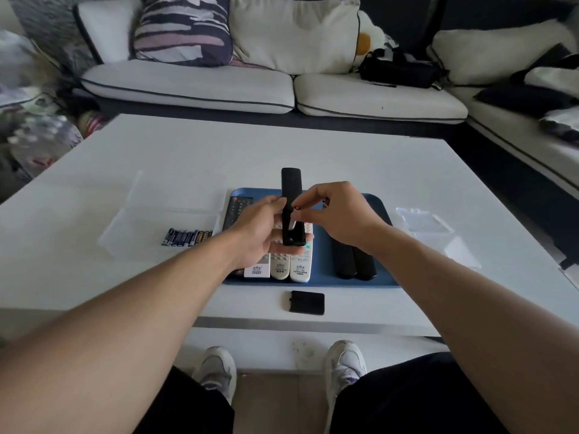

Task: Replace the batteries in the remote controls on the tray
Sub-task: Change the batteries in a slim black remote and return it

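Fingers (279, 238) of the left hand (261, 228) curl under and around a black remote control (292, 208), holding it upright above the blue tray (383, 278) so its open battery bay faces the person. The right hand (336, 214) pinches narrowly at that bay, apparently on a battery, though the item itself is too small to make out. Its black battery cover (307, 302) lies on the worktop at the near edge, just in front of the tray, likely parked there to free both hands. On the tray lie three white remotes (289, 266), two black ones (355, 264) toward the right and one dark buttoned remote (236, 208) at the left: six resting, seven with the held one. A row of AAA batteries (186, 238) waits left of the tray, roughly ten; I cannot count them exactly.
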The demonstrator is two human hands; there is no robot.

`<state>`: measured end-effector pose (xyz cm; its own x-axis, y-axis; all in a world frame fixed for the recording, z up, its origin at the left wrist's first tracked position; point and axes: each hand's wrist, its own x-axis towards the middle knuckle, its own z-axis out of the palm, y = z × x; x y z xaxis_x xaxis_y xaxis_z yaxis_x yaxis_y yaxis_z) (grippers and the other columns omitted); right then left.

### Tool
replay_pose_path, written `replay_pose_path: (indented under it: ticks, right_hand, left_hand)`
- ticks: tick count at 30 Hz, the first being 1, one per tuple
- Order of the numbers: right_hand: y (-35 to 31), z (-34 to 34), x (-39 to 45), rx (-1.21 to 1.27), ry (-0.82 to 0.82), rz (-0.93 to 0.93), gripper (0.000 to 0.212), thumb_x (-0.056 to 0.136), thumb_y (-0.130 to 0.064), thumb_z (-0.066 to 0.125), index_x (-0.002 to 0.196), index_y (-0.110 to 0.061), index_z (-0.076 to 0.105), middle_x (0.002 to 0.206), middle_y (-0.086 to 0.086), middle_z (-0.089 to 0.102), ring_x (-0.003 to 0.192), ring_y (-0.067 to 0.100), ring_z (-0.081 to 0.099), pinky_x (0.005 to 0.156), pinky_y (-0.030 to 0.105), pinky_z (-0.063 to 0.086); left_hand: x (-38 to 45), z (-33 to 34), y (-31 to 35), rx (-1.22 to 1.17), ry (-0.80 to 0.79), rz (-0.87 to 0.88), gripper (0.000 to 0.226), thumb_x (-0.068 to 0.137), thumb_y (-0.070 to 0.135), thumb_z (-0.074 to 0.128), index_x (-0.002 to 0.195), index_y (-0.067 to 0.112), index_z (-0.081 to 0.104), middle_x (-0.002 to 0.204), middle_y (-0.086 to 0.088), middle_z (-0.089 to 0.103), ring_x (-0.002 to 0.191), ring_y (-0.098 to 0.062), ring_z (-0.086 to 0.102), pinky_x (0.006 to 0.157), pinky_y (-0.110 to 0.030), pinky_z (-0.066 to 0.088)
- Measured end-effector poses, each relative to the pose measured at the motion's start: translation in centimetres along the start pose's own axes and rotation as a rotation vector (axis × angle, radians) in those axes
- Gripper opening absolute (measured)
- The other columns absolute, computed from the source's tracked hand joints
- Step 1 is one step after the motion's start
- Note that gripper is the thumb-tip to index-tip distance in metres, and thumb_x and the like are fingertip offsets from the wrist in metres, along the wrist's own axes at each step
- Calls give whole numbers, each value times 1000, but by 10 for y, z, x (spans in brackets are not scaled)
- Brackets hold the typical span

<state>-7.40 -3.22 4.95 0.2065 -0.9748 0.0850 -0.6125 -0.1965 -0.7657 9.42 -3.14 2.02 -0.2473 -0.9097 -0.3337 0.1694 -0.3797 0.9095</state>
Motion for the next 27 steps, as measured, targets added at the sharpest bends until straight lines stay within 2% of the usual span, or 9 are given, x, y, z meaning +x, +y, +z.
replay_pose_path:
  ticks: [3, 5, 10, 12, 14, 17, 22, 24, 27]
  right_hand:
    - [1, 2, 0, -59, -34, 5, 13, 81, -27, 83, 93, -25, 78, 78, -13, 68, 59, -11, 52, 56, 3, 36]
    - [4, 3, 1, -108, 0, 11, 22, 76, -34, 86, 94, -28, 75, 78, -8, 65, 63, -2, 53, 53, 7, 36]
    - [2, -3, 1, -96, -5, 95, 41, 70, -46, 88, 99, -25, 67, 82, -5, 62, 65, 5, 51, 55, 15, 37]
    - [3, -6, 3, -3, -11, 187, 32, 80, -40, 82, 102, -23, 67, 81, -6, 58, 68, 9, 52, 59, 19, 40]
    - [5, -11, 4, 109, -41, 272, 14, 93, -19, 70, 106, -21, 66, 87, -2, 61, 77, 13, 56, 66, 22, 44]
    - [6, -17, 3, 256, -132, 305, 22, 102, -2, 49, 115, -12, 64, 101, 7, 70, 81, 14, 63, 74, 23, 53]
    - [9, -18, 3, 203, -83, 213, 11, 99, -15, 62, 109, -11, 62, 103, -2, 77, 88, 18, 72, 87, 33, 58]
    - [9, -18, 3, 185, -38, 217, 11, 95, -22, 69, 101, -15, 64, 99, -7, 77, 84, 14, 71, 80, 30, 58]
    - [6, -20, 1, 99, 49, 162, 10, 86, -27, 78, 91, -22, 72, 92, -11, 74, 68, 4, 59, 55, 13, 43]
  left_hand:
    - [0, 1, -1, -2, -37, -14, 36, 110, 29, 38, 129, 6, 59, 101, -15, 75, 92, -40, 75, 64, -45, 62]
    - [-1, 3, -1, -9, -54, -39, 38, 109, 30, 41, 127, 4, 62, 101, -16, 72, 94, -39, 75, 67, -46, 63]
    - [-1, 3, -1, 35, -69, -41, 25, 103, 17, 56, 123, 5, 64, 106, -16, 71, 96, -37, 75, 71, -47, 64]
    - [0, 2, -1, 19, -54, -31, 24, 103, 14, 55, 124, 4, 64, 106, -14, 74, 91, -35, 76, 72, -48, 64]
    - [1, 2, -1, -19, -34, -29, 21, 106, 12, 50, 121, 3, 61, 103, -15, 75, 87, -35, 76, 73, -51, 63]
    - [1, 1, -1, -34, -20, -13, 16, 107, 11, 45, 113, 5, 59, 95, -12, 76, 87, -35, 75, 76, -53, 62]
    - [2, 1, -2, -48, -7, 31, 18, 107, 7, 43, 104, 1, 60, 101, -14, 72, 88, -32, 76, 74, -51, 63]
    - [2, 2, -1, -62, 15, 51, 16, 107, 5, 43, 105, -1, 58, 103, -15, 70, 84, -30, 77, 69, -48, 64]
    - [3, 5, 0, -79, 64, 82, 15, 107, 4, 44, 116, -2, 54, 110, -14, 69, 80, -29, 77, 67, -48, 64]
